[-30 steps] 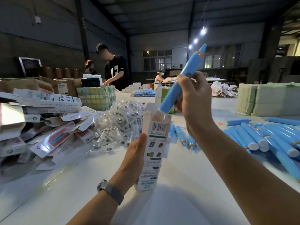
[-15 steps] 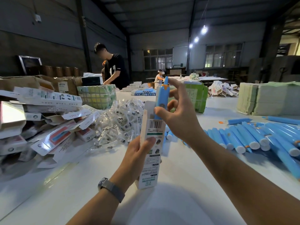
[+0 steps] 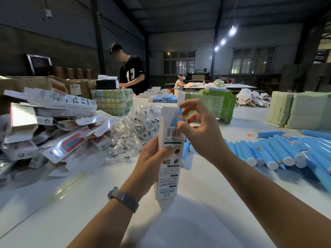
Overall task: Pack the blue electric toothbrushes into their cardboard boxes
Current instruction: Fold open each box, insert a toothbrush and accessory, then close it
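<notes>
My left hand grips a tall white cardboard box upright, its bottom resting on the table and its top flap open. A blue electric toothbrush stands almost wholly inside the box; only its pointed tip with an orange band shows above the opening. My right hand pinches that tip between thumb and forefinger, other fingers spread. Several more blue toothbrushes lie in a row on the table to the right.
A heap of flat and opened white boxes fills the left. Clear plastic bags of small parts lie behind the box. Green bundles and a pale stack stand further back. A person in a black shirt works at the far left.
The toothbrush has gone from tilted high above the box to sunk deep into it. My right hand has come down with it to the box opening.
</notes>
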